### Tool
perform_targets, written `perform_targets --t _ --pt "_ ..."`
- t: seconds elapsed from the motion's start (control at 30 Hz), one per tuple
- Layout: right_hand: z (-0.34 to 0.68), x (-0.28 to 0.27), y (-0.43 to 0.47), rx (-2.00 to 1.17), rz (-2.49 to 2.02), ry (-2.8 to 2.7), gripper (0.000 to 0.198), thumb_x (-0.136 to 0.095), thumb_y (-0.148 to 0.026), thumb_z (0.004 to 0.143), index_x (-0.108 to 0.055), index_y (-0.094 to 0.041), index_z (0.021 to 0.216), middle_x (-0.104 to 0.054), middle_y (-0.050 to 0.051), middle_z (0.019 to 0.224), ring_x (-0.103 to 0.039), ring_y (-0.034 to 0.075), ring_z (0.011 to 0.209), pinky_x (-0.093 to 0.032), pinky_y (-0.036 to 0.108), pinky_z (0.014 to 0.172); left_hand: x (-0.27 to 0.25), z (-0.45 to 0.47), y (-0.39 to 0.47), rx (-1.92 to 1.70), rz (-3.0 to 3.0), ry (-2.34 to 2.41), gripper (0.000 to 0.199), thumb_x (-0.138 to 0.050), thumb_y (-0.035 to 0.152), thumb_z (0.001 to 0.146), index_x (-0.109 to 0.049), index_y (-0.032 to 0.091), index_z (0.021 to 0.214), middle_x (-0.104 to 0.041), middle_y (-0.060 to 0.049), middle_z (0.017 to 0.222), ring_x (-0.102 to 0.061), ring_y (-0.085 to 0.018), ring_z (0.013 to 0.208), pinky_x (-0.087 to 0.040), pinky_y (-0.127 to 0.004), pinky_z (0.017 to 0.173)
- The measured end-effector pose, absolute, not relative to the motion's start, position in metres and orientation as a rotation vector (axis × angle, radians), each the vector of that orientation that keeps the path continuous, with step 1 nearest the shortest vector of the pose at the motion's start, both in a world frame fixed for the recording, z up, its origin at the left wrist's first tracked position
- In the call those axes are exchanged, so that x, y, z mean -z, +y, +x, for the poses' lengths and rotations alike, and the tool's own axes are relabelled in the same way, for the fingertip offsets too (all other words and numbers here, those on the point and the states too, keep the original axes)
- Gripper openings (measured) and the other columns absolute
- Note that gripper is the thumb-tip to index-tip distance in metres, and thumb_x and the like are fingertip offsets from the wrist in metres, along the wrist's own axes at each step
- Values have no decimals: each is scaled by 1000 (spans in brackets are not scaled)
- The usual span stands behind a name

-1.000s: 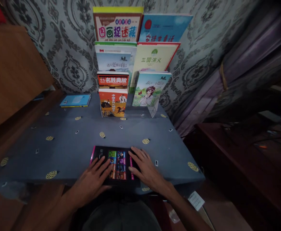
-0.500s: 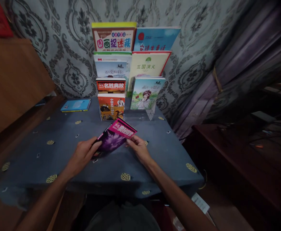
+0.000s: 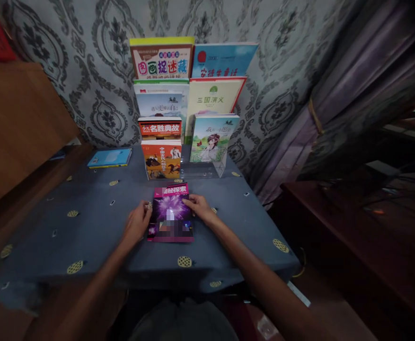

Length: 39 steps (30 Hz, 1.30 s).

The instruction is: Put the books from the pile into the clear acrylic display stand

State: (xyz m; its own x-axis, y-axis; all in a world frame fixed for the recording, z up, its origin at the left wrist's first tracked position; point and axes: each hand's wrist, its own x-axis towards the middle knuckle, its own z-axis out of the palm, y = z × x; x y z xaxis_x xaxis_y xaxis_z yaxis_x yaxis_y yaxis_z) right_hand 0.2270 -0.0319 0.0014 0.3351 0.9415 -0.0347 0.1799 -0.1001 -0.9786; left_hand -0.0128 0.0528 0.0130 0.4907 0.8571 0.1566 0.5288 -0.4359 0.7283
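Note:
A purple and magenta book (image 3: 171, 213) is at the middle of the table, its cover facing up and its title edge away from me. My right hand (image 3: 200, 208) grips its right edge, the thumb resting on the cover. At the left edge is my left hand (image 3: 138, 221), thumb and fingers apart; a small gap shows between it and the book near the fingertips. Just beyond stands a clear tiered rack (image 3: 203, 169) of books. An orange book (image 3: 162, 158) fills its lower left front, and a green book with a drawn figure (image 3: 212, 139) stands to the right.
A blue book (image 3: 110, 157) lies at the table's back left. Patterned cloth covers the table (image 3: 97, 237). Behind it is a papered wall (image 3: 108, 71). A purple curtain (image 3: 288, 142) and a dark red cabinet (image 3: 321, 227) stand on the right, a wooden panel (image 3: 22, 123) on the left.
The purple book has gone from slanted and tilted in both hands to squared up, facing me. My left hand has loosened at its left side, and my right hand has shifted slightly up its edge.

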Motion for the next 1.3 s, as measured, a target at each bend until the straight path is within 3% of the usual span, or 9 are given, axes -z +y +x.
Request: perform_targets --t 0.1,0.17,0.3,0.4,0.47,0.57,0.7,1.0,1.3 --pt "233 -2 -32 -811 -1718 -1097 44 -73 -58 76 -55 -21 60 -52 -4 50 -52 14 47 -39 25 48 -14 -7 61 -711 2515 1141 29 -43 29 95 -61 18 115 -69 -12 109 -64 -27 105 -50 -42 95" --pt "235 -7 -36 -707 -1831 -1106 35 -77 -49 76 -59 -22 63 -60 0 57 -62 19 61 -42 27 57 -13 2 68 -726 2626 1086 32 -40 21 95 -59 16 121 -67 -14 118 -62 -27 113 -48 -44 103" --pt "215 -21 -39 -324 -2124 -1281 16 -65 -36 91 -70 -21 96 -74 11 92 -68 28 93 -49 35 78 -2 18 83 -753 2620 1043 44 -39 14 94 -50 16 137 -63 -13 133 -56 -26 125 -44 -44 110" --pt "182 -25 -27 -143 -1997 -1683 27 -49 -26 100 -68 -19 117 -71 14 118 -63 27 115 -48 37 98 9 22 90 -773 2570 1019 50 -37 14 94 -44 14 143 -61 -15 138 -53 -25 132 -42 -44 112" --pt "159 -22 -13 -164 -1821 -1919 38 -43 -21 101 -59 -13 135 -63 16 137 -55 25 130 -40 39 112 17 21 92 -775 2542 999 57 -38 12 90 -38 12 147 -60 -17 141 -53 -26 133 -42 -45 112" --pt "139 -15 6 -243 -1774 -2051 47 -42 -17 100 -46 -3 145 -47 21 154 -40 27 146 -29 45 121 25 17 95 -776 2518 969 74 -43 9 82 -25 9 154 -59 -19 142 -55 -28 130 -43 -48 110" --pt "140 -9 15 -279 -1825 -2040 48 -36 -20 104 -43 -4 148 -43 21 157 -35 26 149 -21 51 125 33 16 99 -792 2545 1010 74 -40 6 82 -25 8 154 -61 -21 138 -56 -30 128 -45 -50 108" --pt "179 0 3 -180 -2031 -1861 56 -39 -39 105 -42 -8 151 -40 20 159 -30 29 152 -19 57 123 27 18 96 -683 2741 1032 56 -35 10 92 -42 11 147 -62 -19 135 -57 -30 124 -45 -49 105" --pt "231 5 -19 -172 -2122 -1722 49 -38 -32 104 -47 -13 149 -46 16 156 -40 26 147 -24 53 122 14 21 95 -572 2785 1093 54 -34 14 96 -49 18 147 -61 -15 134 -55 -30 119 -47 -47 99"
